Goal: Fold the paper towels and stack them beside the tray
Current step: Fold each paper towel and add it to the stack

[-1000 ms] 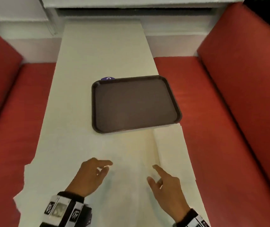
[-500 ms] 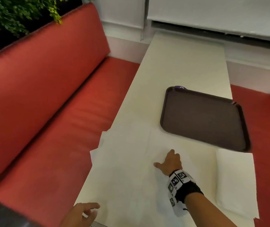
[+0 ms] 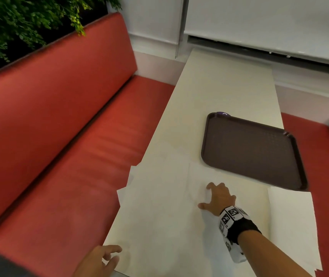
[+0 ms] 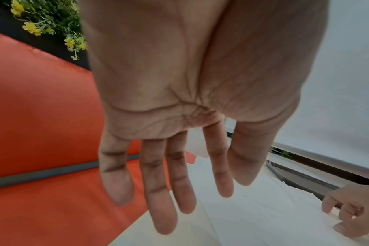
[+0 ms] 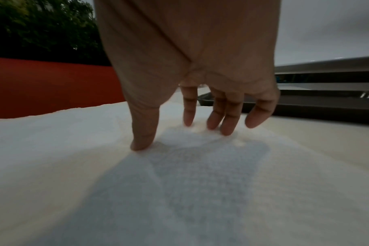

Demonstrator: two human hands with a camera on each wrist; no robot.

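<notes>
The right hand (image 3: 220, 198) presses spread fingertips on the unfolded paper towels (image 3: 159, 212) at lower centre, below the tray (image 3: 251, 148). The left hand (image 3: 97, 260) hovers at bottom left, fingers relaxed, holding nothing.

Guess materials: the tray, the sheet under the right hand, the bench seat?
Tray: likely moulded plastic, dark brown, matte, fine grid texture.
Paper towel: soft white tissue paper; pebbled surface dimples under the right hand fingertips.
Bench seat: probably red vinyl or leather; smooth with slight sheen and creases.
</notes>
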